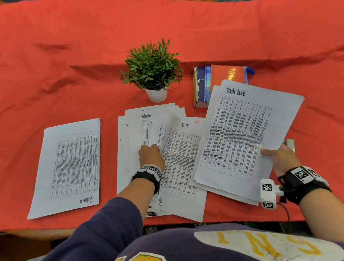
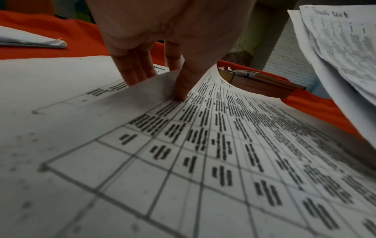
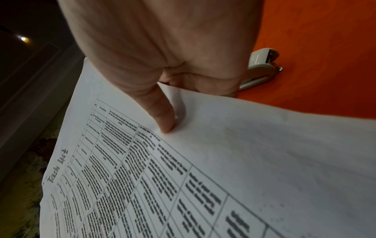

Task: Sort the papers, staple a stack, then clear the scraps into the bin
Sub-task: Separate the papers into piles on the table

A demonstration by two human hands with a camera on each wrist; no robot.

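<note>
My right hand (image 1: 278, 158) holds a stack of printed sheets headed "Task List" (image 1: 244, 131) by its lower right edge, lifted off the red cloth; the thumb (image 3: 162, 116) lies on top and the fingers are hidden beneath. My left hand (image 1: 150, 153) pinches the left edge of a sheet headed "I.T" (image 1: 182, 163), thumb (image 2: 183, 90) on top, fingers under the raised edge. That sheet lies over a loose pile topped by an "Admin" page (image 1: 143, 129). A separate neat Admin stack (image 1: 69, 167) lies at the left. A grey stapler (image 3: 260, 67) sits just beyond my right hand.
A red cloth (image 1: 56, 68) covers the table. A small potted plant (image 1: 152, 69) stands behind the middle pile. Notebooks with a blue pen (image 1: 220, 79) lie behind the Task List stack. The table's front edge runs close to my body.
</note>
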